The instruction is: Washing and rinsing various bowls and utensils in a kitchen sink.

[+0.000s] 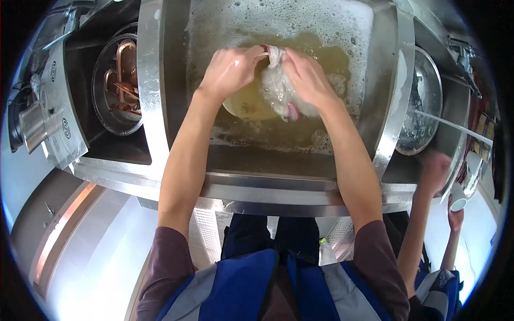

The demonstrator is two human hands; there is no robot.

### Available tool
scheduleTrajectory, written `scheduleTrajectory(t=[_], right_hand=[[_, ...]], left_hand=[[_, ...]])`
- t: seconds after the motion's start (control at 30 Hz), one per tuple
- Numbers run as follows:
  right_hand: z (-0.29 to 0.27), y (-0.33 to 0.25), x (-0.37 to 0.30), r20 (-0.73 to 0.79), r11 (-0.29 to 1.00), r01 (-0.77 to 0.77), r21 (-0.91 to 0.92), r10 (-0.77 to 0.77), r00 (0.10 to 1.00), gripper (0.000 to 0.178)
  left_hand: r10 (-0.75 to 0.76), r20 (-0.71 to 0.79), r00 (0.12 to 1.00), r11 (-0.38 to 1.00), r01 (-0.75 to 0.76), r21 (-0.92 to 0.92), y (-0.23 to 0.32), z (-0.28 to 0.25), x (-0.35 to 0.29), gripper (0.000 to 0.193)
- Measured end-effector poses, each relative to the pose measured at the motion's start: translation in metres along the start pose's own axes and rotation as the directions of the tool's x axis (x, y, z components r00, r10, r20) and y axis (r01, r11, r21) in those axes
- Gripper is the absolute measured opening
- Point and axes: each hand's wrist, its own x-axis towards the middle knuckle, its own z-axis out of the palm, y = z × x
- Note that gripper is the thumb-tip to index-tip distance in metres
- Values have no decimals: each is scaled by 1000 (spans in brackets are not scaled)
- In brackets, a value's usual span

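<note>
Over the middle sink (267,198), filled with murky, yellowish soapy water, both my hands grip a soaked white cloth (276,91). My left hand (233,72) is closed at the cloth's upper left, where a twisted end shows between the hands. My right hand (308,77) is closed on its right side. The lower part of the cloth hangs in a bundle at the water, with a pink-and-white bit at its bottom. A pale rounded shape (241,108) shows in the water below my left hand; its kind I cannot make out.
White foam (278,16) covers the far water. The left basin holds a round metal bowl (99,115) with brown, shiny pieces. A round metal pan (428,101) stands in the right basin. At right, a co-worker's blurred hand (436,166) moves; their other holds a white cup (458,201).
</note>
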Motion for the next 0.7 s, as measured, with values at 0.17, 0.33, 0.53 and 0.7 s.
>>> scheduleTrajectory(t=[0.17, 0.33, 0.53, 0.7], right_hand=[[9, 2, -2, -108, 956, 276, -96, -285, 952, 29], [6, -9, -1, 121, 997, -41, -68, 49, 991, 28], [-1, -6, -5, -128, 975, 197, -104, -210, 969, 25], [-9, -17, -9, -59, 977, 178, -120, -186, 981, 20]], left_hand=[[-34, 111, 993, 997, 41, -61, 9, 1, 3, 11], [-82, -41, 996, 996, 81, -26, -3, -9, -6, 11], [-6, -72, 997, 995, -1, -96, 10, -1, 1, 12], [75, -1, 997, 996, -75, 40, 2, 7, 4, 22]])
